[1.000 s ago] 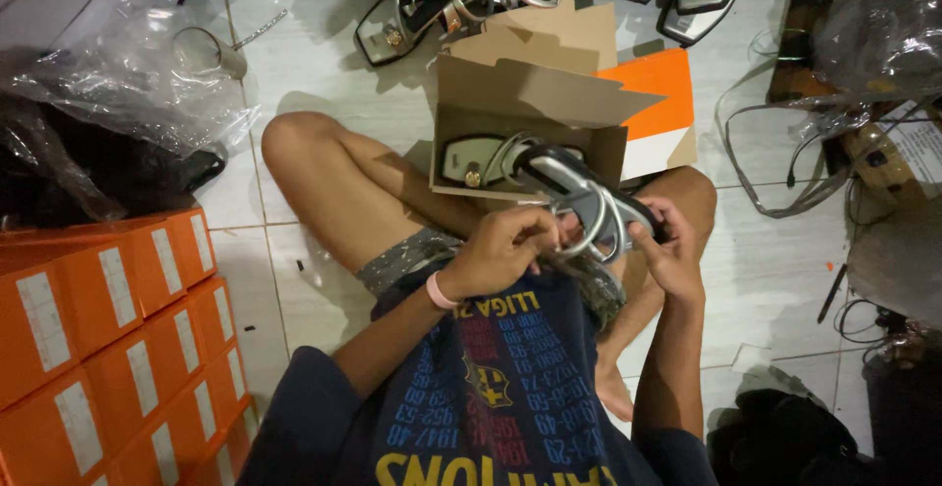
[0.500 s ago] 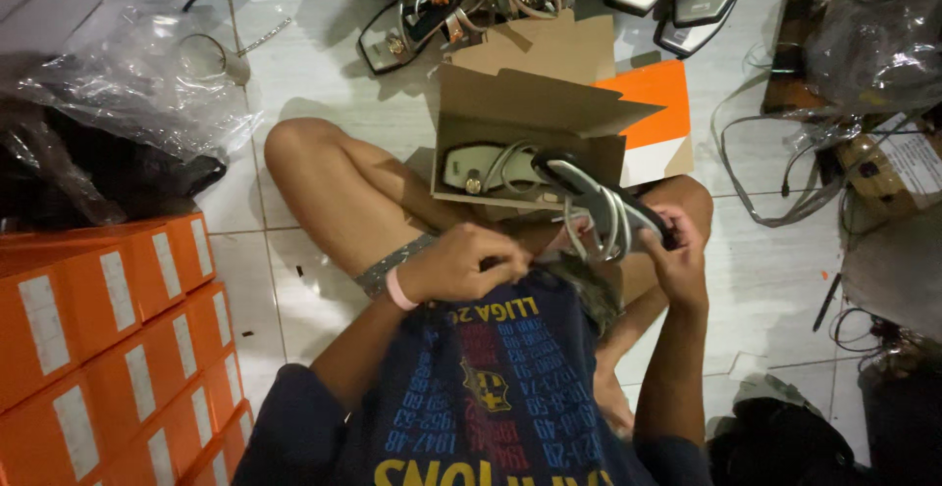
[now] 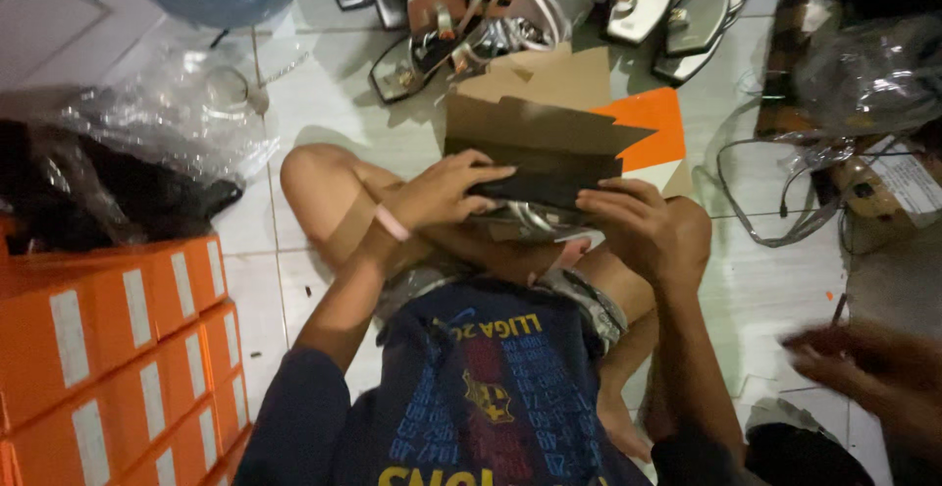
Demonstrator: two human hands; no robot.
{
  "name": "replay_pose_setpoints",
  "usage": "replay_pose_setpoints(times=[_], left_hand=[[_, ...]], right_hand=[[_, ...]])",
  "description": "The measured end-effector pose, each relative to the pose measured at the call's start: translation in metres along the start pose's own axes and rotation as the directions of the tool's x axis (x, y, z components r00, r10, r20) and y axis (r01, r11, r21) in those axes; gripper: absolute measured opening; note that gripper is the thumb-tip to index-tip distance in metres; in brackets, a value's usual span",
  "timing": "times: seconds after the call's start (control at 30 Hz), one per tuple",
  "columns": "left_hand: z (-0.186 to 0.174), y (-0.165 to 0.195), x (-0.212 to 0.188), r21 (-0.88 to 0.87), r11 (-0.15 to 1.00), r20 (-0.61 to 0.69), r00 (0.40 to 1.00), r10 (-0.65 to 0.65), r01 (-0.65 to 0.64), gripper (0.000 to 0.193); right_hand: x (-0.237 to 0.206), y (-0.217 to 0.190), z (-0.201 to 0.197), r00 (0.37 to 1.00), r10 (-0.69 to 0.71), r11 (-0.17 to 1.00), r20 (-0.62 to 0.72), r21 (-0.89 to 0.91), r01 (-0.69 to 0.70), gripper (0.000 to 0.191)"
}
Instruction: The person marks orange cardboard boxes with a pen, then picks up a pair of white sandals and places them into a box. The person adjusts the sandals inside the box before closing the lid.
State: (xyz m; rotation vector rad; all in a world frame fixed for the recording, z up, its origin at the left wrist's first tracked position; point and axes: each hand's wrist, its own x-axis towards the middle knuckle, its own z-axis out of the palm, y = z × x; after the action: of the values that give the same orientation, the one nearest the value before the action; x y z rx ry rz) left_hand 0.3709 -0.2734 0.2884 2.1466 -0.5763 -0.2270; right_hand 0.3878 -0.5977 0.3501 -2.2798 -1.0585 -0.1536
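two hands, left hand (image 3: 442, 192) and right hand (image 3: 638, 226), press on one cardboard shoe box (image 3: 545, 143); the sandals (image 3: 530, 219) inside are mostly hidden.

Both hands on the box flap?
Yes. The left hand and right hand both rest on the cardboard box flap.

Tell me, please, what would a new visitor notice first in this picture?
First, both hands, the left hand and right hand, resting on a brown cardboard box on the seated person's lap. Then the stacked orange boxes at lower left, and the pile of sandals on the tiled floor beyond.
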Motion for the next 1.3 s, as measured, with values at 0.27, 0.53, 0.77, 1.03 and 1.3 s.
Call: replay_pose_setpoints(times=[0.27, 0.53, 0.77, 1.03, 1.3], left_hand=[[0.002, 0.012, -0.015, -0.207, 0.943, -0.053, 0.96, -0.276, 0.26, 0.026], [0.023, 0.023, -0.021, -0.718, 0.529, 0.09, 0.814, -0.574, 0.453, 0.042], [0.047, 0.008, -0.011, -0.83, 0.39, 0.153, 0.835, -0.528, 0.399, 0.05], [0.075, 0.02, -0.002, -0.88, 0.223, 0.257, 0.817, -0.516, 0.419, 0.055], [0.059, 0.029, 0.009, -0.823, 0.507, 0.026, 0.909, -0.416, 0.255, 0.05]], right_hand=[[-0.033, 0.028, 0.034, 0.805, 0.592, 0.75, 0.038, 0.337, -0.569, 0.024], [0.035, -0.014, -0.084, 0.715, 0.558, 0.83, 0.422, -0.267, -0.49, 0.041], [0.063, -0.012, -0.084, 0.55, 0.502, 0.861, 0.667, -0.326, -0.391, 0.059], [0.029, 0.019, -0.073, 0.492, 0.455, 0.777, 0.743, -0.061, -0.627, 0.038], [-0.074, 0.058, -0.097, 0.547, 0.777, 0.471, 0.311, 0.289, -0.834, 0.037]])
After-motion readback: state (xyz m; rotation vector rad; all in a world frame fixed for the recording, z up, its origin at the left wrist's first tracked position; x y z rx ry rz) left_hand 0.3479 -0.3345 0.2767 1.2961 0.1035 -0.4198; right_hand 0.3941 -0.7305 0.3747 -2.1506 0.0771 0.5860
